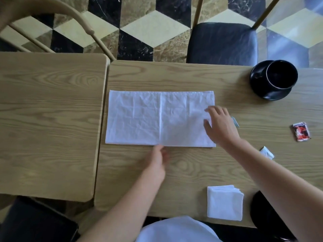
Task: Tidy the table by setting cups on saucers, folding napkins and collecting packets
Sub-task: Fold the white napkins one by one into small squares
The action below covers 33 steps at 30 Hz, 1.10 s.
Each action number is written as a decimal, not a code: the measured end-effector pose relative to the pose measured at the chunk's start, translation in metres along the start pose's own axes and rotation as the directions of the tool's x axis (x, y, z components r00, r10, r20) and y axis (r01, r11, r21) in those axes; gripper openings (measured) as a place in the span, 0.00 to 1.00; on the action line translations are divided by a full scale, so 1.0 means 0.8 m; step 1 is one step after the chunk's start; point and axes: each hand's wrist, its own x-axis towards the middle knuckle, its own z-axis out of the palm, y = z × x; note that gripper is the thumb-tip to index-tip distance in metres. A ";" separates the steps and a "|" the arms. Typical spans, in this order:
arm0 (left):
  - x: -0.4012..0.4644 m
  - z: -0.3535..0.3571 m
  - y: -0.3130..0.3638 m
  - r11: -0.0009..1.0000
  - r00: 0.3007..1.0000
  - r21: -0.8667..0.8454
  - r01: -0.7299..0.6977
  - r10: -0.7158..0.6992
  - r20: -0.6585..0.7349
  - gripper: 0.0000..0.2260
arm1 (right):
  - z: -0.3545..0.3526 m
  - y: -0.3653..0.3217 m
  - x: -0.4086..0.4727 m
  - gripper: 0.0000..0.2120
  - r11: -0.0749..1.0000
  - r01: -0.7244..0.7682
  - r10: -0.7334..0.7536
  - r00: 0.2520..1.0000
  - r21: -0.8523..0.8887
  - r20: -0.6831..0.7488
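Note:
A white napkin [148, 119] lies flat on the wooden table [174, 75], folded into a long rectangle with a crease down its middle. My left hand [158, 159] touches the napkin's near edge at the crease, fingertips blurred. My right hand [219, 126] rests with spread fingers on the napkin's right end. A smaller folded napkin [224, 202] sits near the front edge. At the far right a black cup [281, 75] stands on a black saucer [262, 88]. A red and white packet [301, 131], a white packet [267, 152] and a thin pale packet [235, 121] lie right of my hand.
A second wooden table [49, 119] adjoins on the left with a narrow gap. A dark cushioned chair [222, 42] stands beyond the far edge and a curved wooden chair back [75, 16] at upper left. A black round object [262, 212] shows at the front right edge.

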 end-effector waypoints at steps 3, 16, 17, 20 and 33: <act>-0.028 0.089 -0.014 0.886 0.899 -0.215 0.410 -0.352 0.261 0.10 | -0.029 -0.021 0.084 0.20 0.995 -0.008 0.015 0.998 -0.099 0.068; -0.060 0.139 -0.014 0.889 0.923 -0.310 0.337 -0.247 0.294 0.09 | -0.061 -0.051 0.160 0.14 0.931 0.046 0.118 0.900 -0.362 0.419; -0.067 0.132 -0.011 0.881 0.924 -0.347 0.322 -0.213 0.318 0.10 | -0.066 -0.056 0.156 0.14 0.948 0.014 0.132 0.892 -0.319 0.432; -0.086 0.094 0.010 0.862 0.920 -0.440 0.252 -0.072 0.386 0.06 | -0.091 -0.072 0.142 0.18 0.975 -0.101 0.184 0.862 -0.196 0.473; -0.175 -0.110 0.096 0.957 0.878 -0.287 -0.047 0.177 0.444 0.06 | -0.167 -0.118 -0.057 0.11 0.351 -0.527 0.226 0.850 0.774 0.476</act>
